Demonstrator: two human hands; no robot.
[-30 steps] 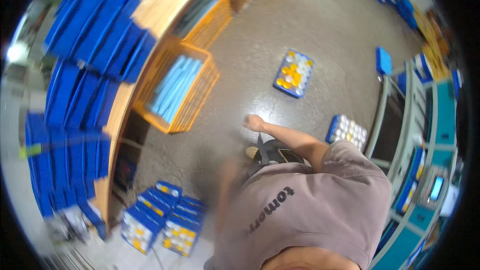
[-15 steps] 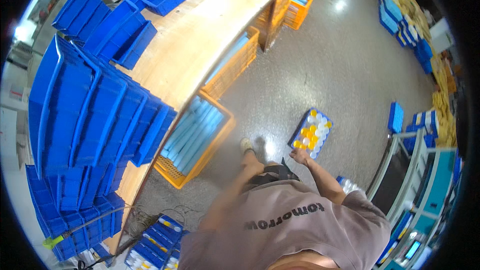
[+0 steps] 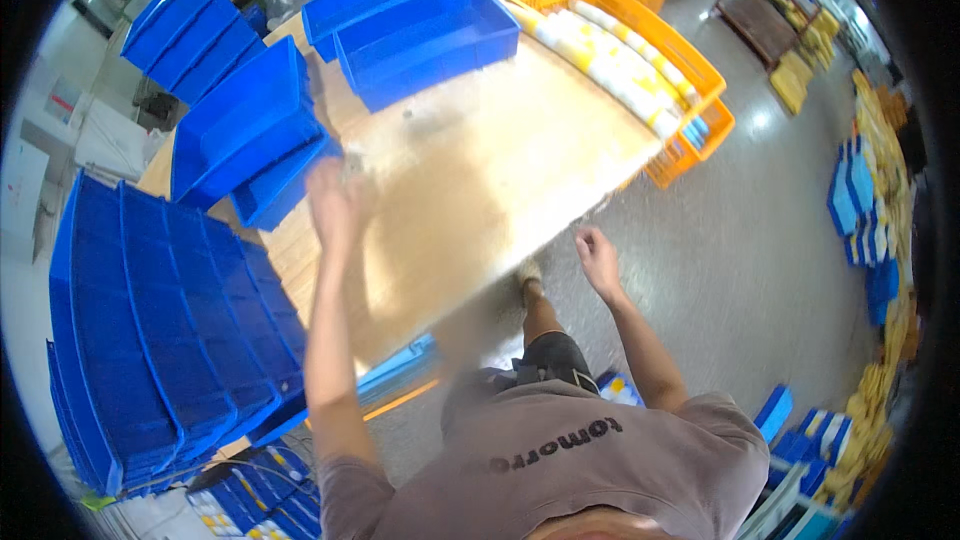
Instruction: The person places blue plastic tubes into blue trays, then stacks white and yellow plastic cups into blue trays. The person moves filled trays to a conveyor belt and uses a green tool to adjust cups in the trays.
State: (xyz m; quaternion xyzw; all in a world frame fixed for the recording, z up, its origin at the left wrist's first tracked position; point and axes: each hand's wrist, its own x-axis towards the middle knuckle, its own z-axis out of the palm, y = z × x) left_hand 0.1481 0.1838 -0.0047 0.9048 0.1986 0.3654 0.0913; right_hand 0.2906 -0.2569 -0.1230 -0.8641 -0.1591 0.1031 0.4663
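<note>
My left hand [image 3: 338,202] is stretched out over the wooden table [image 3: 430,210], at the right end of a low blue bin [image 3: 285,190]. Motion smears its fingers, so their grip is unclear. Partly over that low bin lies a larger blue bin [image 3: 245,125]. Two more blue bins, a near one [image 3: 425,50] and a far one [image 3: 370,5], rest side by side at the table's far end. My right hand [image 3: 597,258] hangs beyond the table's right edge, its fingers curled in, with nothing visible in them.
Nested blue bins [image 3: 165,320] rise at the table's left. An orange crate [image 3: 700,75] with white and yellow rolls [image 3: 610,55] stands at its far right corner. Filled blue trays [image 3: 255,495] are at lower left; yellow bundles [image 3: 870,410] line the right side.
I have moved forward along the table. My left hand has risen from beside my leg to the bins; my right has left the tray of yellow and white pieces, now mostly hidden by my body.
</note>
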